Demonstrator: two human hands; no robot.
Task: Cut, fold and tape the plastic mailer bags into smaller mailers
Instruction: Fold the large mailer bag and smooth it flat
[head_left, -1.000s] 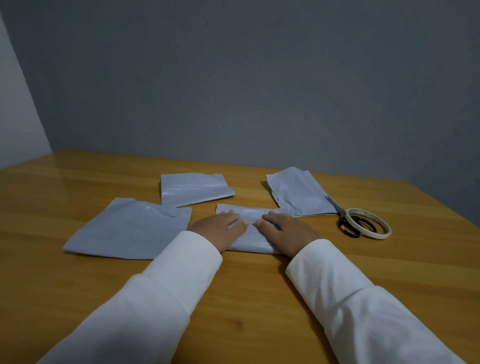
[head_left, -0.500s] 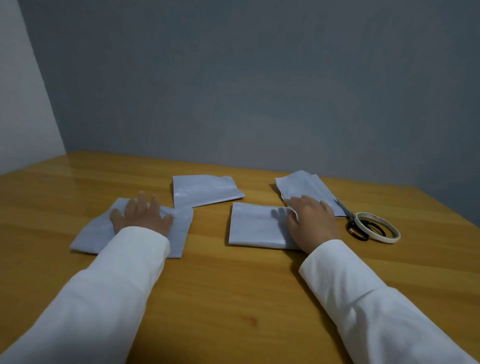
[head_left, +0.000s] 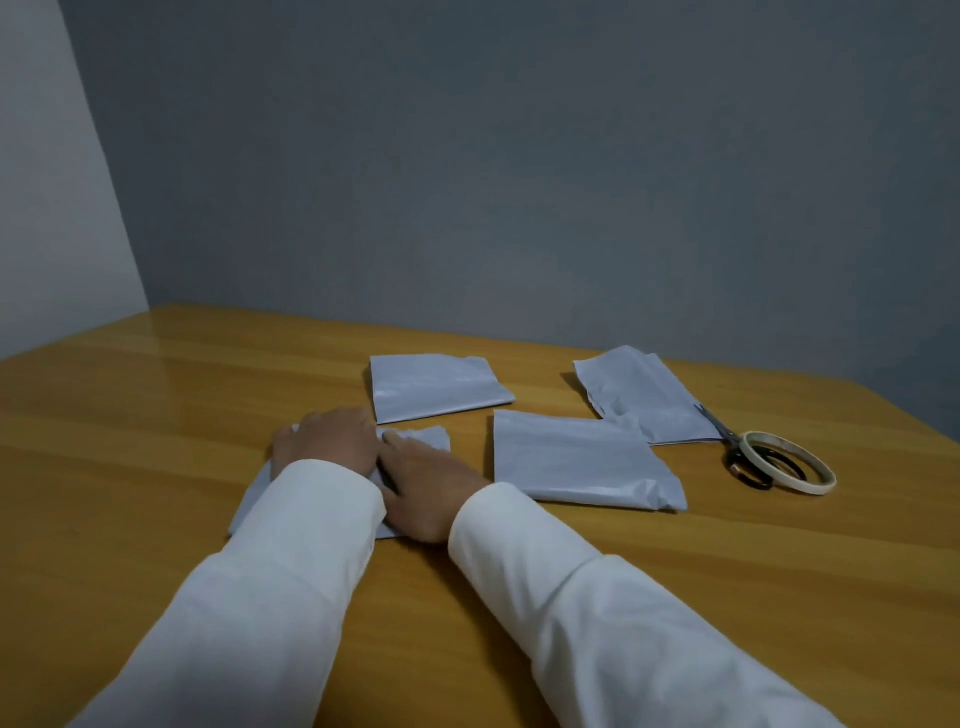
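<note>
Several grey plastic mailer pieces lie on the wooden table (head_left: 156, 415). My left hand (head_left: 327, 441) and my right hand (head_left: 426, 483) both rest flat, side by side, on the left mailer (head_left: 421, 435), which they mostly cover. A folded mailer (head_left: 576, 457) lies free to the right of my hands. Another folded piece (head_left: 431, 387) sits just behind them. A crumpled mailer (head_left: 644, 392) lies at the back right. Black scissors (head_left: 737, 457) and a roll of tape (head_left: 789, 467) lie together at the far right.
A grey wall stands close behind the table's far edge. The table's right edge runs diagonally past the tape roll. White sleeves cover both forearms.
My right hand left the folded middle mailer and crossed left onto the left mailer beside my left hand. The camera view has shifted left.
</note>
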